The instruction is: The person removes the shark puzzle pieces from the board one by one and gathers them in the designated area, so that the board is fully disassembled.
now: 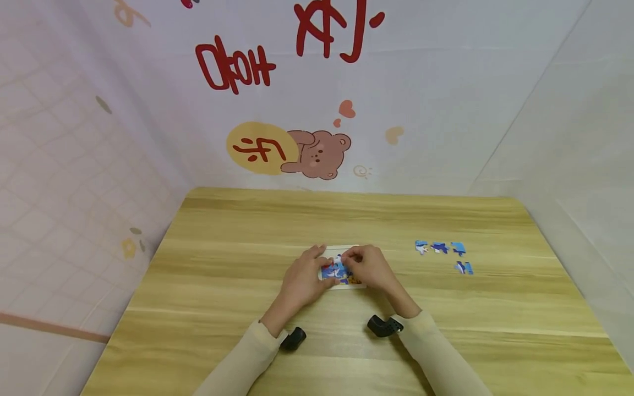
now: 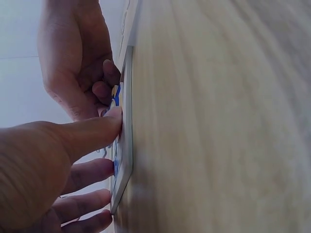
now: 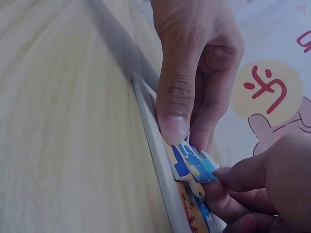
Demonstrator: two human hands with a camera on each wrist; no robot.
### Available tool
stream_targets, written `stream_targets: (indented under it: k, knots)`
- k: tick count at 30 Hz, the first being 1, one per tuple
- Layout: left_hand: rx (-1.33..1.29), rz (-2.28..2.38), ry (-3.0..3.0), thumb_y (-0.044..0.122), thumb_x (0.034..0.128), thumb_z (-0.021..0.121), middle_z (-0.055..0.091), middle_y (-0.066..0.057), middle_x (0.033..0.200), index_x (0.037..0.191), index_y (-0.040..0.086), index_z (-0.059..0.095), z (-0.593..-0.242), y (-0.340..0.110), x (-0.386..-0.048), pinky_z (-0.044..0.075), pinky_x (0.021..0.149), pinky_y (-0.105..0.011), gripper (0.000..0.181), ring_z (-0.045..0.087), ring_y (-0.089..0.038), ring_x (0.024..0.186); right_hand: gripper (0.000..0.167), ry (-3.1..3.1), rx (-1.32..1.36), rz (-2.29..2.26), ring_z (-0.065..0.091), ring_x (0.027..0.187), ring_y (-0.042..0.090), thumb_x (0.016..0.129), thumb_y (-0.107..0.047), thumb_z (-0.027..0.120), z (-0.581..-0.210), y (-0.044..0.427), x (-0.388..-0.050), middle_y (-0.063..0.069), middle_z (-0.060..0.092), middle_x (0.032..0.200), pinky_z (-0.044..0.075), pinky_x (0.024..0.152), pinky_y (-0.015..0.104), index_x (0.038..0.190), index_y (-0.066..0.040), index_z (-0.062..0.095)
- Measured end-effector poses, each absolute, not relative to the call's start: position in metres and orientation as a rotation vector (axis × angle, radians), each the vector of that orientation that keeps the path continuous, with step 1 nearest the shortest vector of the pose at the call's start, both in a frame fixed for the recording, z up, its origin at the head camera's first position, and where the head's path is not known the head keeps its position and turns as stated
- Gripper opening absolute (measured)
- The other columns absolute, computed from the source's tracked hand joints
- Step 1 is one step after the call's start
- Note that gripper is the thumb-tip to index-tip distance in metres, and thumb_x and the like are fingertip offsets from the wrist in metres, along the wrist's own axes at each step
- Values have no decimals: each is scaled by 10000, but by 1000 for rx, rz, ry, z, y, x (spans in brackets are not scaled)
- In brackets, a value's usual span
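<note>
A small puzzle board (image 1: 346, 286) with a pale raised border lies mid-table, partly filled with blue sea-picture pieces (image 1: 334, 270). Resting across its left side, my left hand (image 1: 303, 279) has fairly straight fingers, and its thumb presses on the pieces near the front border. My right hand (image 1: 372, 269) is over the right part of the board. In the right wrist view, thumb and forefinger of this hand (image 3: 262, 179) pinch a blue puzzle piece (image 3: 199, 165) beside an orange-and-blue part of the picture. My fingers hide part of the board.
Several loose blue puzzle pieces (image 1: 439, 247) lie apart to the right of the board on the wooden table (image 1: 223, 231). A pale cloth wall (image 1: 436, 110) with a printed bear (image 1: 319, 157) and red lettering rises behind the table's far edge. Black wrist mounts (image 1: 383, 326) sit at my cuffs.
</note>
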State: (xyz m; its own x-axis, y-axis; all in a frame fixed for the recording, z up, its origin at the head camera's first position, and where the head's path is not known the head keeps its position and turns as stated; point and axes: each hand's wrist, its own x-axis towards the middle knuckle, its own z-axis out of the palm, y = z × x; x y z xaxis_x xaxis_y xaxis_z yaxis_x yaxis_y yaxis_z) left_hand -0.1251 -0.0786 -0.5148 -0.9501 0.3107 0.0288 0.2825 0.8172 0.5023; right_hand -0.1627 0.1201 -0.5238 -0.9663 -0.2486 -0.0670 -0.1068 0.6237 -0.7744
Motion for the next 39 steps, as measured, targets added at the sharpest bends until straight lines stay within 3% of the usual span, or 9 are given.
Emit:
stream_targets:
  k: [7, 17, 25, 31, 39]
  knots:
    - [466, 810, 2944, 420, 850, 833, 501, -53, 1577, 1273, 141, 740, -514, -78, -124, 473, 1105, -563, 515, 424, -283, 1498, 131, 2647, -267, -1278, 563, 673, 105, 967, -149, 671, -521, 121, -162, 13, 731, 804, 444, 598, 234, 965, -96, 791]
    - [451, 805, 2938, 433, 849, 830, 484, -44, 1590, 1280, 152, 737, -513, -79, -125, 455, 1123, -568, 523, 405, -281, 1509, 150, 2483, -312, -1401, 656, 821, 144, 1006, -208, 656, -523, 139, -170, 37, 760, 931, 525, 739, 283, 1061, -126, 768]
    - [507, 857, 2916, 415, 834, 844, 504, -55, 1576, 1291, 152, 725, -517, -84, -127, 432, 1154, -519, 540, 438, -281, 1485, 142, 2438, -231, -1490, 587, 769, 171, 996, -199, 678, -517, 165, -167, 106, 718, 915, 455, 610, 235, 1079, -105, 746]
    - [499, 885, 2893, 430, 830, 846, 491, -32, 1587, 1324, 166, 694, -522, -91, -128, 398, 1186, -508, 581, 426, -272, 1492, 183, 2455, -251, -1489, 580, 755, 187, 990, -249, 692, -511, 182, -163, 141, 709, 918, 454, 591, 240, 1097, -107, 737]
    - [551, 818, 2793, 496, 812, 839, 379, 14, 1659, 1510, 150, 525, -518, -96, -129, 309, 1246, -516, 840, 318, -242, 1556, 208, 2562, -245, -1424, 618, 824, 194, 999, -297, 684, -499, 206, -156, 98, 733, 1008, 501, 657, 263, 1113, -132, 739]
